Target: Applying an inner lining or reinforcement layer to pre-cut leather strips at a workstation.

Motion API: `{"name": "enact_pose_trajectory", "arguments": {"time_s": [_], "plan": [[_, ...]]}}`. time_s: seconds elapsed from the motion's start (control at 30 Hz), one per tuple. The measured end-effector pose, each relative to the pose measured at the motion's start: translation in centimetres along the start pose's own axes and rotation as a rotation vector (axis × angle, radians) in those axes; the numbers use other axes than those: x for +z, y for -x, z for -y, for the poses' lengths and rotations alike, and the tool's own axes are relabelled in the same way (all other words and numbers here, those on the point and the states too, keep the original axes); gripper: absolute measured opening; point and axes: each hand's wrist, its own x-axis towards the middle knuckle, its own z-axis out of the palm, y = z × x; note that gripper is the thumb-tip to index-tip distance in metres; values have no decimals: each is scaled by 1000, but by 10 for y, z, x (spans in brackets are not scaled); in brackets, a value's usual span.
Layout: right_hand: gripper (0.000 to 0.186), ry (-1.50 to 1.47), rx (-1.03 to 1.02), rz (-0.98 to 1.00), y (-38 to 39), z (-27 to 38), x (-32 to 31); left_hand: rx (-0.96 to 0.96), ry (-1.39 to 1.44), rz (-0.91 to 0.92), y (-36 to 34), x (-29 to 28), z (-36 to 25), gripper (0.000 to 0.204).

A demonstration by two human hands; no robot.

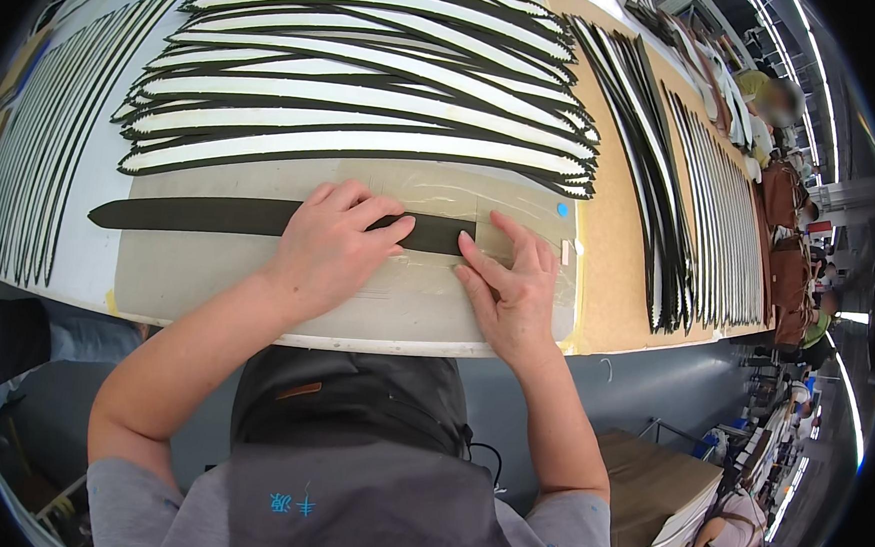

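Observation:
A long dark strip (191, 214), pointed at its left end and square at its right, lies flat across a grey mat (206, 289) in front of me. My left hand (334, 242) rests over the strip's middle, its fingers bent and pressed together on it; some fingertips are hidden. My right hand (515, 283) is at the strip's square end, fingers apart, with a fingertip touching the near corner. Under that hand a clear film-like sheet (433, 188) covers part of the mat. Just beyond lies a wide pile of black-edged white strips (368, 94) with toothed ends.
More narrow strips (75, 141) stand in a row at the left. On brown board (603, 183) at the right lie a black strip bundle (652, 206) and another row of strips (726, 221). A blue round sticker (563, 210) sits near my right hand. Other people work farther right.

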Motion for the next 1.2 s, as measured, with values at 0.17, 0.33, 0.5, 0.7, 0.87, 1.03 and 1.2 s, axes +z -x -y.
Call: {"name": "enact_pose_trajectory", "arguments": {"time_s": [0.17,0.33,0.5,0.7,0.87,1.03,1.2], "plan": [[33,-32,5,23,-1,0,0,-29,22,37,-1,0,0,28],[35,-37,-14,42,-1,-1,-1,-27,26,28,-2,0,2,28],[36,-21,-36,68,-2,-1,1,-51,44,75,-2,-6,1,29],[33,26,-22,89,-2,-2,-1,-72,215,74,10,-12,6,31],[32,13,-16,108,-2,-1,-2,-34,115,27,28,-23,9,28],[32,-1,-18,122,-3,-2,-1,-36,130,2,29,-22,11,29],[32,-11,-19,118,-3,-3,0,-62,126,11,28,-22,9,27]]}}
